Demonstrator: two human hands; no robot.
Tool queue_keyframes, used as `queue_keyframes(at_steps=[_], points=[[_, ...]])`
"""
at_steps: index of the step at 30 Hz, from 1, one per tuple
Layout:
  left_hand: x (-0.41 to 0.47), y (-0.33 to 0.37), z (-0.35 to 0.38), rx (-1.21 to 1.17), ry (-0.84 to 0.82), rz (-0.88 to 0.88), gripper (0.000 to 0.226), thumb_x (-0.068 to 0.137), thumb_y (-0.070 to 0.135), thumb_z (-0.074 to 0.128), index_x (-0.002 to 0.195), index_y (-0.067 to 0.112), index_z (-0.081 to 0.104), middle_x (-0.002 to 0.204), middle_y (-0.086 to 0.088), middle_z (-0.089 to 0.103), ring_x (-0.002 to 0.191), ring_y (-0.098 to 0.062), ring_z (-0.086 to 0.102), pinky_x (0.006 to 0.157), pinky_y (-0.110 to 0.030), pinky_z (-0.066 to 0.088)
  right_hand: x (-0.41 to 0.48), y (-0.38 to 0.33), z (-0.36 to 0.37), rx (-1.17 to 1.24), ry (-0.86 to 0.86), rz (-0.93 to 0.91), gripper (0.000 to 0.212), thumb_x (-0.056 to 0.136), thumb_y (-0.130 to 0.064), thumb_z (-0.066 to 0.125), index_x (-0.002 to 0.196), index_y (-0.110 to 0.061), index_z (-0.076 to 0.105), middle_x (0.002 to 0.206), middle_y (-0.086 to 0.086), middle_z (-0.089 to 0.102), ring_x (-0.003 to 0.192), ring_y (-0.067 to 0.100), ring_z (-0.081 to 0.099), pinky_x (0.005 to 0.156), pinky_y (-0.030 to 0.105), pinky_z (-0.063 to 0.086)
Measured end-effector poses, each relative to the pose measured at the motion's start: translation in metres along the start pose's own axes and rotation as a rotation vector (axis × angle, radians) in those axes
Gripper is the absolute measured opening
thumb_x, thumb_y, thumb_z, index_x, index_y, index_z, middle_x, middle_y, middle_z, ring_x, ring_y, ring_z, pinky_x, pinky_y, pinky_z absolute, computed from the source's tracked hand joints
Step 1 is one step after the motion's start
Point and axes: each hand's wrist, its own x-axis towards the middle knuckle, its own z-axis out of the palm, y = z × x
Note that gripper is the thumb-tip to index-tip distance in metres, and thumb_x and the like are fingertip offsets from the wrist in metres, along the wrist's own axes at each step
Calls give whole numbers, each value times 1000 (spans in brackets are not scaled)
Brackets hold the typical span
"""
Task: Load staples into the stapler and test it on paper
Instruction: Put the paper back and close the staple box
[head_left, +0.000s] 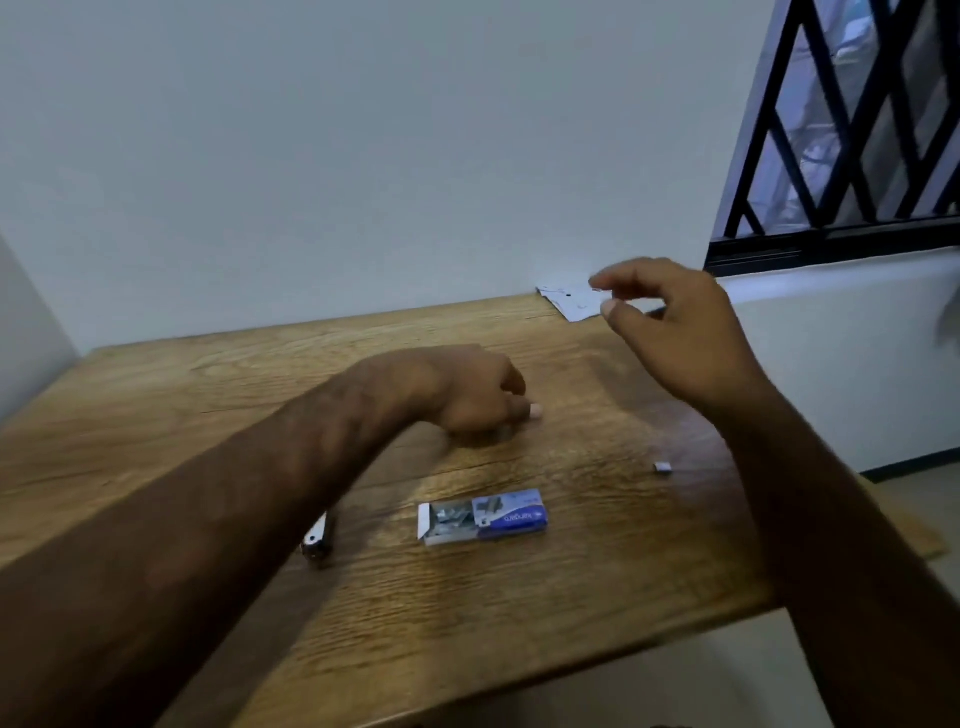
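One head-worn wide-angle view looks forward and down, close over the wooden table (545, 597) toward the wall (363, 156)

- I see a wooden table (571, 597) with a clear grain, filling the lower middle of my view.
- Behind it I have a plain pale wall (363, 156), meeting a second wall at far left.
- At upper right I make out a window (852, 124) with a black diamond-pattern grille.
- Below it runs a white ledge (831, 291).
- I glimpse pale floor (649, 675) past the table's near edge.
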Motion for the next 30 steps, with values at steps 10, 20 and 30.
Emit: queue_keyframes(at_steps=[10, 20, 30], points=[[-77, -9, 26, 89, 30, 56, 61, 94, 73, 38, 137, 34, 56, 118, 12, 71, 104, -12, 64, 94, -35, 51, -88, 12, -41, -128, -283, 136, 24, 90, -30, 66, 112, -34, 74, 105, -20, 70, 92, 0, 63, 80, 27, 51], [-87, -22, 32, 81, 21, 72, 91, 75, 87, 52, 154, 45, 35, 139, 16, 63, 112, -8, 60, 98, -31, 49, -103, 14, -44, -233, -352, 107, 30, 84, -22, 79, 109, -38, 73, 97, -20, 66, 97, -13, 57, 64, 6, 46], [-86, -50, 37, 31, 19, 191, 88, 66, 86, 62, 142, 44, 47, 147, 21, 57, 131, -7, 56, 106, -39, 49, -103, 18, -43, -259, -336, 79, 26, 80, -21, 77, 86, -47, 75, 95, -20, 69, 87, 8, 63, 62, 24, 49]])
